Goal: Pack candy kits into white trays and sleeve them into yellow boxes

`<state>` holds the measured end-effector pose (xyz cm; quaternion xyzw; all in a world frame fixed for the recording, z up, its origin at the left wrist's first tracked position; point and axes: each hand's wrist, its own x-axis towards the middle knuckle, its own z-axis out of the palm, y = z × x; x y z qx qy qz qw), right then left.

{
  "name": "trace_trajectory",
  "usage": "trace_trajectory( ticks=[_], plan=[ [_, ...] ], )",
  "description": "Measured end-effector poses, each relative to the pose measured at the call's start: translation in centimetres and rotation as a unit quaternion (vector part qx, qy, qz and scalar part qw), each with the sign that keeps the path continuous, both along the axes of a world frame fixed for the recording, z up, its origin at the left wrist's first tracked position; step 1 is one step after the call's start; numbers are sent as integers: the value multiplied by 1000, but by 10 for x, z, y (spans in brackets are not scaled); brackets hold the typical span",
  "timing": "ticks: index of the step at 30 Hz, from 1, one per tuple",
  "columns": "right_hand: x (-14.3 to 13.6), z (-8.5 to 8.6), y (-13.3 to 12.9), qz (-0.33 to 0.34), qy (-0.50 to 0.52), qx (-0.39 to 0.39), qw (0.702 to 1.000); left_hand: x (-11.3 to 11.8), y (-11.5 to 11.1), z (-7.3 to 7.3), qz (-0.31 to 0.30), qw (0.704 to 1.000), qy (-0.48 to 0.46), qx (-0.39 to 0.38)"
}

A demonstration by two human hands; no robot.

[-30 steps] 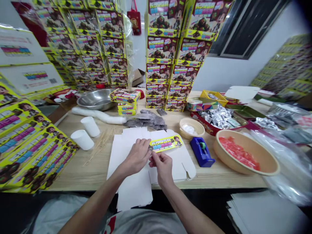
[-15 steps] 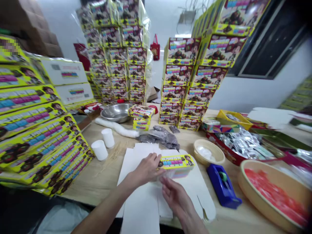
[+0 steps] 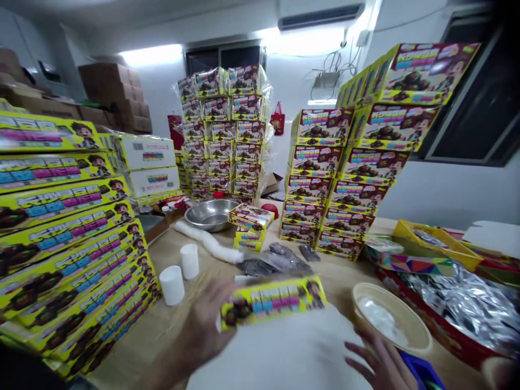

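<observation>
My left hand (image 3: 203, 319), blurred by motion, grips the left end of a yellow printed box (image 3: 280, 300), its lettered long side facing me. The box is tilted slightly, above white cardboard (image 3: 284, 357) on the table. At the lower right, my right hand (image 3: 384, 357) has its fingers apart and holds nothing. It is close to a blue tape dispenser (image 3: 420, 371), which it partly hides, and just below a cream bowl (image 3: 390, 319) holding small clear-white pieces.
Tall stacks of boxes stand on the left (image 3: 81, 233), at the back (image 3: 223, 135) and at the right (image 3: 345, 179). On the table are two white cylinders (image 3: 173, 285), a steel basin (image 3: 211, 215), dark packets (image 3: 280, 260) and a tray of silver packets (image 3: 467, 303).
My left hand has lifted the box toward me and slightly left. My right hand has left the box and moved right, toward the tape dispenser. The view has tipped upward.
</observation>
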<state>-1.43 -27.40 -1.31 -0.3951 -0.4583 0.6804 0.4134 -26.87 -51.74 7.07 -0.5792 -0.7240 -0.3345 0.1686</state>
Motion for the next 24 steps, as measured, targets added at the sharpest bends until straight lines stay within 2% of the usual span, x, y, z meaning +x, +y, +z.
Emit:
trace_trajectory(
  ticks=[2, 4, 6, 8, 11, 13, 16, 20, 22, 24],
  plan=[
    [-57, 22, 6, 61, 20, 49, 997, -46, 15, 32, 52, 995, 67, 55],
    [-123, 38, 16, 135, 32, 58, 989, -94, 42, 57, 86, 987, 118, 70],
    [-187, 48, 31, 184, 44, 24, 982, -141, 75, 73, 108, 980, 158, 55],
    [-241, 54, 48, 189, 56, -12, 980, -183, 108, 79, 121, 975, 184, 26],
    [-297, 61, 73, 148, 59, -38, 987, -236, 148, 74, 116, 976, 186, -4],
    [-320, 66, 87, 123, 52, -44, 990, -264, 169, 62, 92, 984, 151, 3],
    [-341, 72, 101, 122, 32, -41, 991, -294, 192, 39, 57, 993, 100, 16],
    [-354, 75, 103, 169, 12, -23, 985, -310, 205, 11, 37, 998, 54, 18],
    [-355, 77, 98, 192, 11, -14, 981, -309, 203, 6, -1, 999, -34, 26],
    [-353, 80, 93, 206, 1, -2, 979, -307, 197, 10, -54, 985, -159, 30]
  ],
)
